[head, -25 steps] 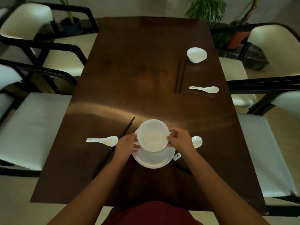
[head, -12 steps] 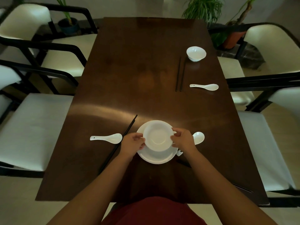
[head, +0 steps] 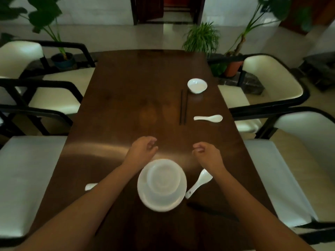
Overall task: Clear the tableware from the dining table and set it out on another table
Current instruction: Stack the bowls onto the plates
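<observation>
Stacked white ceramic bowl (head: pixel 164 179) sits on white round plate (head: pixel 161 185) near the dark wooden table's (head: pixel 126 98) close edge, blurred. Both hands hover just beyond it, empty, fingers loosely curled: left hand (head: pixel 143 151), right hand (head: pixel 206 154). White ceramic spoon (head: pixel 198 183) lies nearer the right, handle toward the viewer. Another white spoon (head: pixel 90 186) is mostly hidden behind the left forearm.
</observation>
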